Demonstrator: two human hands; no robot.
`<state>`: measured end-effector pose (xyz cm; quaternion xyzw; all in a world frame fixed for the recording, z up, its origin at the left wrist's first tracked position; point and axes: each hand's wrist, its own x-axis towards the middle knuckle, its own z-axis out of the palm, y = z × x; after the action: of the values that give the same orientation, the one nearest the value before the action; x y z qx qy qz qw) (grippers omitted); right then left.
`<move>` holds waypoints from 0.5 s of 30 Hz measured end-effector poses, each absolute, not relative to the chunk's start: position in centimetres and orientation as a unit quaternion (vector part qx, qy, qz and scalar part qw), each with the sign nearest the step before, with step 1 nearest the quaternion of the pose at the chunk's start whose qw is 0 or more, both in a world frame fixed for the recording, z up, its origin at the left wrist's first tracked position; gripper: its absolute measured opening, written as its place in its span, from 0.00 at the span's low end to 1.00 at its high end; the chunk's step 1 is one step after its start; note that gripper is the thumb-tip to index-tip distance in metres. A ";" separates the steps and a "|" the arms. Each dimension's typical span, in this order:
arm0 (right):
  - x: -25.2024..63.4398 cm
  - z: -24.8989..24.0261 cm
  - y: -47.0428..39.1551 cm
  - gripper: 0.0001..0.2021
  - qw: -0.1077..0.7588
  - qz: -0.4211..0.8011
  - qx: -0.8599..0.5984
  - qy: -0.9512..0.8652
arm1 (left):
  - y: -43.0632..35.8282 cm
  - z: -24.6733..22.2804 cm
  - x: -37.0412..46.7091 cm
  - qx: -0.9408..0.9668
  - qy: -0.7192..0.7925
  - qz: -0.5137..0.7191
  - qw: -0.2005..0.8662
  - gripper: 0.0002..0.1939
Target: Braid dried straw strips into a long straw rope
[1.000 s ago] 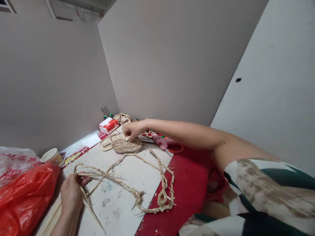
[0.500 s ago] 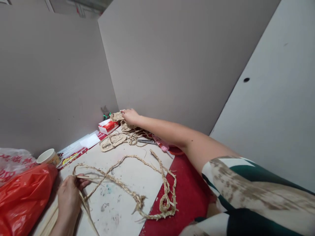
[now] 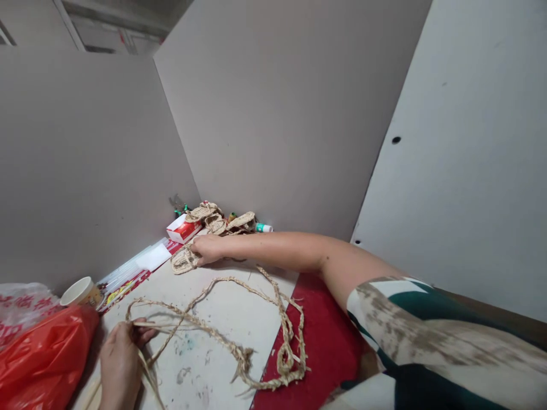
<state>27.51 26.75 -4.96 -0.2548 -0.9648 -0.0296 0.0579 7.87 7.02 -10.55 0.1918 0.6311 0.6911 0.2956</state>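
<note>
From where I stand, the braided cord (image 3: 244,357) looks partly made: a long plaited length winds in loops across the pale board (image 3: 222,378) and over its edge onto the red cloth (image 3: 325,330), with a bushy knot partway along and a small curled loop near the far side. At the near end the left hand (image 3: 122,356) has its fingers drawn narrow, pinching the loose strands (image 3: 149,376), and these hang down unplaited, so I'd judge that end unfinished. How much more length is wanted, I can't tell. Over at the back, the right hand (image 3: 208,249) is on the flat woven piece (image 3: 183,260), fingers bent down over its edge; whether they grip it or only touch it, I cannot tell. That piece has an oval shape with cord across it and seems much further on than the braid. At least 2 more woven pieces lie behind, 1 against the red and white box (image 3: 186,229) and 1 (image 3: 243,221) close to the green and white tube (image 3: 264,228); they look mostly formed, though I can't see whether their ends are trimmed. The paper cup (image 3: 81,291) stands near the red plastic bag (image 3: 47,353), off to the left.
</note>
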 end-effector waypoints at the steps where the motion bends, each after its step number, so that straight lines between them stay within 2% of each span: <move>1: 27.6 -5.0 26.8 0.12 0.060 -0.029 -0.239 -0.969 | 7.0 -10.6 7.9 0.195 0.630 0.691 0.297 0.05; 4: 27.9 -5.2 27.2 0.12 0.059 -0.002 -0.203 -0.977 | 7.0 -10.8 7.8 0.209 0.627 0.692 0.290 0.04; 9: 28.1 -5.0 28.2 0.21 0.030 0.047 -0.228 -0.972 | 6.9 -10.9 7.9 0.223 0.626 0.692 0.284 0.05; 15: 29.1 -3.4 27.1 0.20 0.107 -0.013 -0.160 -0.981 | 6.7 -10.6 8.2 0.227 0.629 0.686 0.288 0.05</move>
<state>29.08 27.14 -3.45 -0.1599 -0.9812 -0.0133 0.1070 8.16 6.65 -10.57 0.2271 0.6290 0.6855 0.2878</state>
